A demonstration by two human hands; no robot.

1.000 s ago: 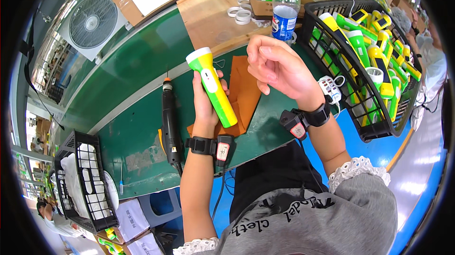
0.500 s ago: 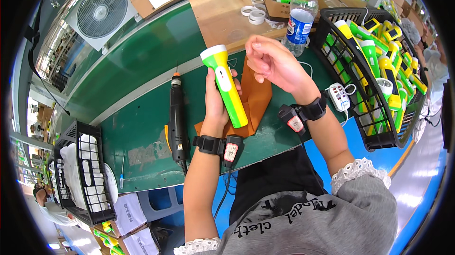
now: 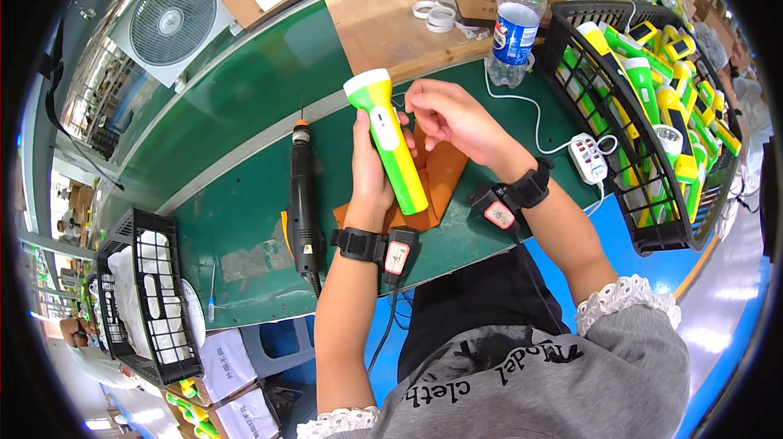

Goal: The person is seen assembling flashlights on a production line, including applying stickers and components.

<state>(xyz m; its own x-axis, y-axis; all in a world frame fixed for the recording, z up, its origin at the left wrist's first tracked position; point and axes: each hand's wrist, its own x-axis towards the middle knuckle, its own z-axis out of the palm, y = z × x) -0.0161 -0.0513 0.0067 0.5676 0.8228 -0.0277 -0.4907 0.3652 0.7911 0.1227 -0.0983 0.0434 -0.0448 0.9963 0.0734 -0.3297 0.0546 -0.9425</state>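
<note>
Gripping a green-and-yellow flashlight (image 3: 391, 145) just above the center of the frame, with the left hand (image 3: 371, 174) closed around its barrel and its white head tilted toward the upper left. Holding the right hand (image 3: 457, 119) just beside it, with fingers half curled and nothing visible in their grasp; impossible to tell whether touching the flashlight. Wearing 2 black straps (image 3: 356, 244), 1 on each wrist, over a green workbench (image 3: 236, 223), with an orange sheet (image 3: 444, 174) beneath the hands. Sitting beside a black power screwdriver (image 3: 303, 202), left of center, and a thin screwdriver (image 3: 212, 308) at lower left. Surrounded by a blue-capped bottle (image 3: 515, 35) and white rings (image 3: 441, 21) at upper center, a white power strip (image 3: 587, 158) right of center, and 2 black crates (image 3: 665, 239): 1 packed with more flashlights (image 3: 673, 104) at upper right, 1 holding white pieces (image 3: 167, 308) at lower left.
</note>
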